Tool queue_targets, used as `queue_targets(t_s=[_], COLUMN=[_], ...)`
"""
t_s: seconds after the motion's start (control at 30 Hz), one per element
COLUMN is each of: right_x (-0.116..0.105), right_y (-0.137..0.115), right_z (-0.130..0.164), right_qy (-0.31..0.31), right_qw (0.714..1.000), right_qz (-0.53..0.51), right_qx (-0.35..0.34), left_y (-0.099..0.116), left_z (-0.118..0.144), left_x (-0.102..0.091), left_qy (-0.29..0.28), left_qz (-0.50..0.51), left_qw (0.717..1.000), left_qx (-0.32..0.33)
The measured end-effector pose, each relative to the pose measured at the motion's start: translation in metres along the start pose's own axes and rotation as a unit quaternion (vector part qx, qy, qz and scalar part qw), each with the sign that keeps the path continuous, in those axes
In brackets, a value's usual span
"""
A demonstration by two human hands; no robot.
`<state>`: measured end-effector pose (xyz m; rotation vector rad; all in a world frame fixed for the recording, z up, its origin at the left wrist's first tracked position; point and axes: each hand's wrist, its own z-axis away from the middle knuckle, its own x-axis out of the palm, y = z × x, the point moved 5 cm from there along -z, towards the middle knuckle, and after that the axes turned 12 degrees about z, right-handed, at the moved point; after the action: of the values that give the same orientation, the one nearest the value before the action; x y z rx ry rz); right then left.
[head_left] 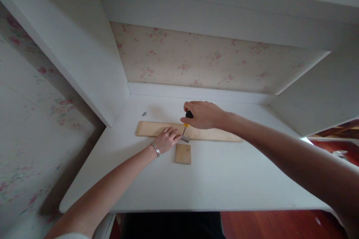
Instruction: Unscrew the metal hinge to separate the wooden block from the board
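My right hand (206,115) is wrapped round the black and yellow handle of a screwdriver (189,114). The screwdriver's shaft points down to a small metal hinge (185,139) at the front edge of a long, pale wooden board (151,129). Fingers stretched out, my left hand (167,139) lies flat on the board just left of the hinge, its fingertips close to the metal. A small square wooden piece (183,154) with small holes along its far edge lies in front of the hinge. Whether the screwdriver's tip sits in a screw is too small to tell.
Several small screws (144,114) lie on the white desk (224,179) behind the board's left end. White panels (70,37) rise at both sides, and a white shelf (196,11) crosses overhead. Floral wallpaper (182,59) covers the back wall.
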<state>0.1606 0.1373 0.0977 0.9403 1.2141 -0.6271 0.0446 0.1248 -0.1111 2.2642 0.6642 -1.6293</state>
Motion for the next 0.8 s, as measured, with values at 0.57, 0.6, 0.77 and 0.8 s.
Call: queue_targets(t_s=[0.57, 0.6, 0.77, 0.8], right_x=[0.002, 0.004, 0.004, 0.001], right_y=[0.007, 0.008, 0.012, 0.011], right_z=[0.017, 0.019, 0.013, 0.008], right_qy=[0.049, 0.061, 0.069, 0.065], right_qw=[0.997, 0.996, 0.991, 0.991], right_qz=[-0.046, -0.060, -0.115, -0.117], right_qx=[-0.022, -0.017, -0.021, -0.028], left_y=[-0.001, -0.001, 0.002, 0.003], left_z=[-0.005, -0.006, -0.013, -0.013], left_x=[-0.013, -0.014, -0.018, -0.019], left_qy=[-0.052, -0.058, -0.080, -0.081], left_qz=[0.056, 0.057, 0.059, 0.064], left_qw=[0.996, 0.996, 0.995, 0.994], left_qx=[-0.043, -0.042, -0.030, -0.030])
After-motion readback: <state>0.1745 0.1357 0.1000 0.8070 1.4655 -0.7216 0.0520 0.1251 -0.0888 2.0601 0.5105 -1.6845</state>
